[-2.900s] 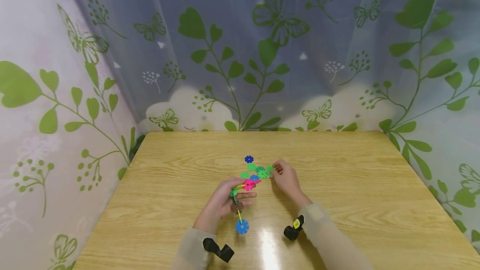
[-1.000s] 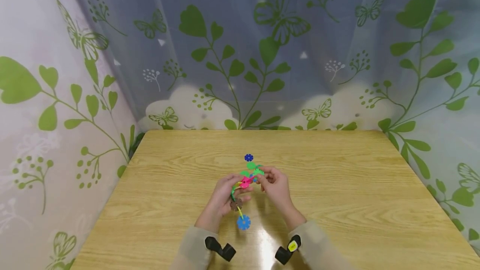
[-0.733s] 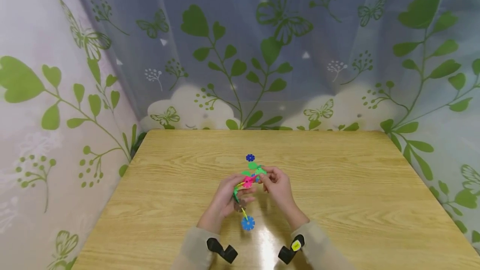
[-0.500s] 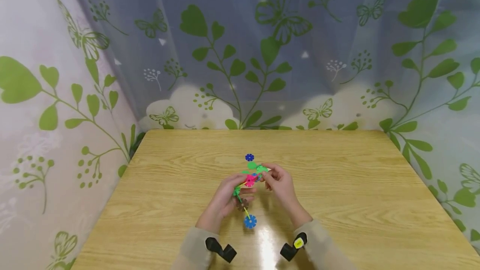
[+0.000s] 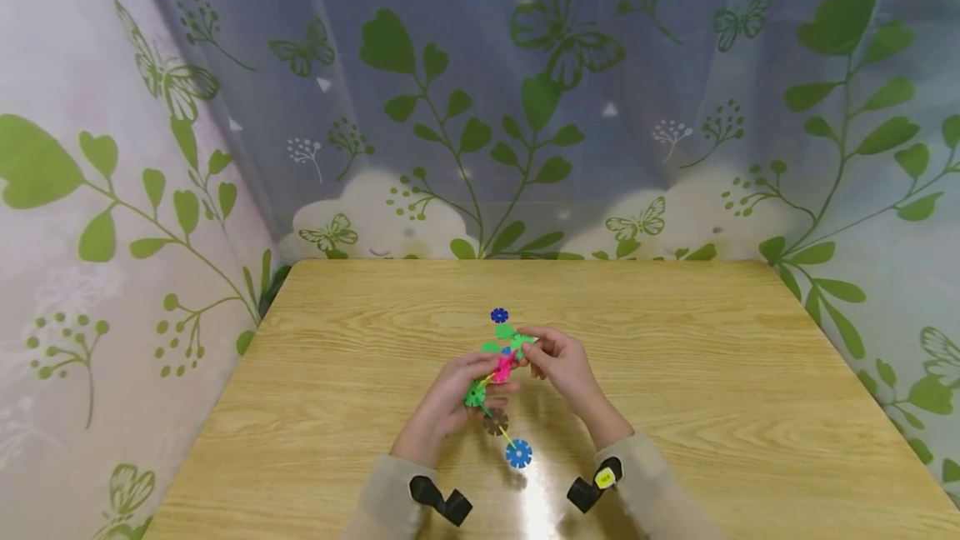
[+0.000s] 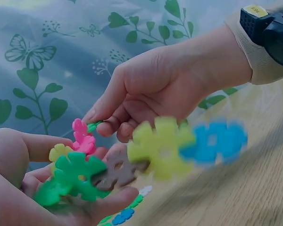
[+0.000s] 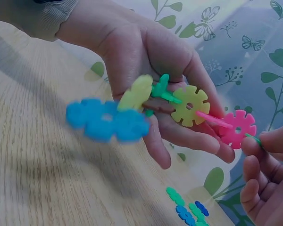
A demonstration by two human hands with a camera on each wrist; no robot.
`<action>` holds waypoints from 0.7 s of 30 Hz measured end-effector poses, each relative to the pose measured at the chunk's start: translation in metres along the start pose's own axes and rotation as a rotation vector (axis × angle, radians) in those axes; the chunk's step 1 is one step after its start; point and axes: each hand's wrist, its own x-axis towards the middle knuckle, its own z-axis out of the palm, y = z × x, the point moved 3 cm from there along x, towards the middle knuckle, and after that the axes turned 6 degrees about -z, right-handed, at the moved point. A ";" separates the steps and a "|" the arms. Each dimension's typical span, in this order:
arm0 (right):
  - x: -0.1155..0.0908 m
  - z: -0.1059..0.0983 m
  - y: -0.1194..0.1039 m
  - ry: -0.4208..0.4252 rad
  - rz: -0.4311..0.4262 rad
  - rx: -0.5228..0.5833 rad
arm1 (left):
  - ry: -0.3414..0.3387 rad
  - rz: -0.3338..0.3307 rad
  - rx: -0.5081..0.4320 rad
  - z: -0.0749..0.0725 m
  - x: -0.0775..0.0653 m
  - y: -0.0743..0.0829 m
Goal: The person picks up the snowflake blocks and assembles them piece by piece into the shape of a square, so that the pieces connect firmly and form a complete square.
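Note:
My left hand (image 5: 448, 394) holds a chain of notched plastic snowflake discs between thumb and fingers. A blue disc (image 5: 519, 453) hangs at its near end, followed by a yellow disc (image 6: 153, 153), a brown disc (image 5: 496, 422) and green ones. Near the left fingertips, at the chain's other end, are pink discs (image 7: 238, 128). My right hand (image 5: 567, 367) pinches a green disc (image 7: 253, 139) by thumb and forefinger, its edge right at the last pink disc's rim. The blue end looks blurred in both wrist views.
Behind the hands, loose discs lie on the wooden table (image 5: 675, 340): a dark blue disc (image 5: 499, 315), a green disc (image 5: 504, 331) and a few others partly hidden by the hands. Printed curtains (image 5: 465, 182) stand around the table's back and sides.
My right hand has come left from the loose discs to the pink end, bringing a green disc. The chain's blue end has swung to the right and slightly nearer.

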 end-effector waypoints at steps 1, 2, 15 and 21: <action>0.001 -0.001 0.002 -0.004 0.001 0.000 | 0.003 0.000 0.013 0.000 0.000 0.000; 0.002 -0.001 0.005 -0.008 0.003 0.004 | 0.006 0.000 0.024 0.000 0.000 0.000; 0.008 -0.005 0.026 -0.075 0.009 -0.013 | -0.036 -0.011 0.035 0.006 -0.001 -0.001; 0.008 -0.001 0.024 -0.122 -0.011 -0.035 | -0.069 -0.002 0.069 0.008 -0.002 -0.002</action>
